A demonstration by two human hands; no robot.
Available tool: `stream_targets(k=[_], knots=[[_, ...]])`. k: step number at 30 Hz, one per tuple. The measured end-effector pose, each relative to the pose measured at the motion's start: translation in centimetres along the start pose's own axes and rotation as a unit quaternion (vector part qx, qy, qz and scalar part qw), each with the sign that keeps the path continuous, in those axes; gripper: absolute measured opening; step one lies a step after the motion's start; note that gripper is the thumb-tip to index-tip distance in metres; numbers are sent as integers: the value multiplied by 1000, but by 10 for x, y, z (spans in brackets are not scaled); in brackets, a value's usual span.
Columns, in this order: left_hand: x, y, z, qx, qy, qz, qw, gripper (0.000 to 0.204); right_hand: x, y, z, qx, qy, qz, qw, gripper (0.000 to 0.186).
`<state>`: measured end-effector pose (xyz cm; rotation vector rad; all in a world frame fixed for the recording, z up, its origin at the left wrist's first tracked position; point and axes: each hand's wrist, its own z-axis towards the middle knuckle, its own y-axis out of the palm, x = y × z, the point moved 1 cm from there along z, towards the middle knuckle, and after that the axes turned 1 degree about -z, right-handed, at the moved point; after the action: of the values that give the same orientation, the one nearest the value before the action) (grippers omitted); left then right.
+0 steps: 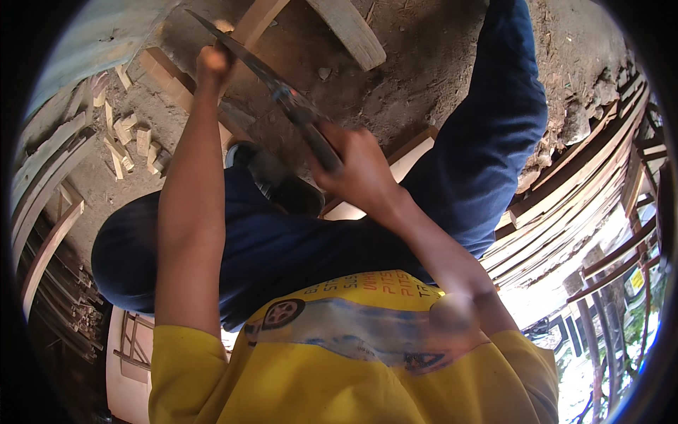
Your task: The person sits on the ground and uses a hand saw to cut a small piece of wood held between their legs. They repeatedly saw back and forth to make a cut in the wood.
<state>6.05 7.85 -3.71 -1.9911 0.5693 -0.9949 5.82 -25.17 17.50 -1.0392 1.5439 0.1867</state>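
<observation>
In my right hand [357,166] is the dark handle of a handsaw [263,69], with the fingers wrapped round it. Its long tapered blade points up and left, crossing over a reddish wooden board [260,22]. Close beside the blade, my left hand [214,63] is closed at the board's edge and grips it. The blade and glare partly hide the left fingers. Below the left hand, another board [166,74] lies on the dirt near my shoe [279,184].
Small wood offcuts [123,145] lie scattered on the ground at left. A thick pale plank [349,32] rests at the top. Long stacked boards [572,187] line the right side, and timber strips [53,184] line the left. My bent legs [466,155] frame the work spot.
</observation>
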Motion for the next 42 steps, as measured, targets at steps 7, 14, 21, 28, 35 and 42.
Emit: stream_targets(k=[7, 14, 21, 28, 35, 42], knots=[[-23, 5, 8, 81, -16, 16, 996, 53, -6, -33, -32, -39, 36, 21, 998, 17], [54, -21, -24, 5, -103, -91, 991, 60, 5, -16, -5, -44, 38, 12, 998, 26], [-19, 7, 9, 40, -148, -66, 986, 61, 20, -54, -61, -61, 54, 62, 995, 14], [-46, 16, 24, -29, -91, -6, 995, 61, 5, -9, 5, -67, 55, 17, 996, 11], [-56, 20, 18, 52, -49, -54, 996, 52, 12, -50, -71, -79, 47, 13, 996, 20], [5, 8, -3, 82, 197, 155, 965, 24, 24, -7, 13, -38, 46, 57, 997, 14]])
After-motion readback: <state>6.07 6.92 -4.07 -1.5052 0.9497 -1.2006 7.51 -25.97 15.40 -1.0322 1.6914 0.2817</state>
